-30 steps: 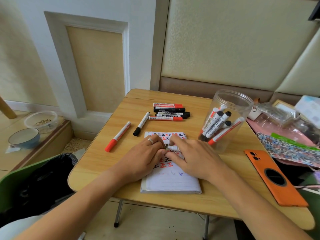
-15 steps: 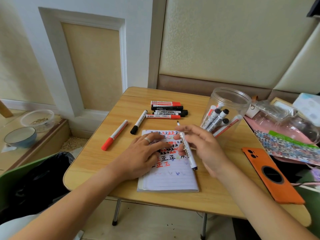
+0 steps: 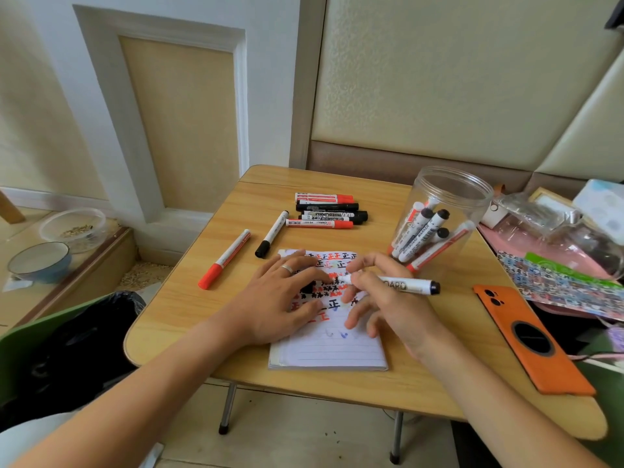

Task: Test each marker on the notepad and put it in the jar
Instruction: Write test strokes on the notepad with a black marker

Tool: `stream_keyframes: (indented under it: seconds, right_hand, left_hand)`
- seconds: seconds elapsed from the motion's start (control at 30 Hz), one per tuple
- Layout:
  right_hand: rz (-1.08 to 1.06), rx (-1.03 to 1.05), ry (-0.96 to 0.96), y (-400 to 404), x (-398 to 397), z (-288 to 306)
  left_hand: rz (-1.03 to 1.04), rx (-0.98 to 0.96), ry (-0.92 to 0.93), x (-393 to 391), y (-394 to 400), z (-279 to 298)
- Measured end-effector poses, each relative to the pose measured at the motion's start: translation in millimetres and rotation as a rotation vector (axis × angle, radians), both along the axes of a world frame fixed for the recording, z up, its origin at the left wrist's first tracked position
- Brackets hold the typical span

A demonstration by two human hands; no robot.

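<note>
Desk (image 3: 209,319): pale wood-grain top, rounded corners, thin metal legs.

Notepad (image 3: 332,352): lined white paper, rectangular, lying flat near the front edge; upper half crowded with red and black marks, a few faint blue strokes lower down.

Left hand (image 3: 280,302): flat on the notepad's left part, fingers straight and spread, a plain ring on one finger.

Right hand (image 3: 388,298): thumb and forefinger pinch a marker (image 3: 405,284), the other fingers loosely spread above the page. The marker is a white cylinder with black print and a black end; its long axis runs nearly level, left to right, black end toward the jar side, writing end toward the left hand over the page. Whether the tip touches paper cannot be told.

Jar (image 3: 472,197): clear plastic, round, wide open mouth, standing at the desk's right rear; several white markers lean inside it, black and red ends.

Loose markers: a row of four (image 3: 329,211) at the rear, lying left to right; one black-capped (image 3: 271,234) and one red-capped (image 3: 224,259), both slanted.

Phone (image 3: 533,336): orange case, face down, right of the notepad.
</note>
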State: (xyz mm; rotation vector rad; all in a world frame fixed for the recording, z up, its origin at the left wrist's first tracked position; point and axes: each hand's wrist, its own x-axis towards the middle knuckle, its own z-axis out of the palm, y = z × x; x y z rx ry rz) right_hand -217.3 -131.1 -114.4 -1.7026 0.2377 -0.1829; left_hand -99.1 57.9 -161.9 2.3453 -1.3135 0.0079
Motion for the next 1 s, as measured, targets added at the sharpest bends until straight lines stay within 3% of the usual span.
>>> stream_keyframes:
  seconds: [1.0]
  right_hand:
    - [-0.014,-0.225,0.043,2,0,-16]
  left_hand:
    - [0.037,0.115,0.014,0,1,2]
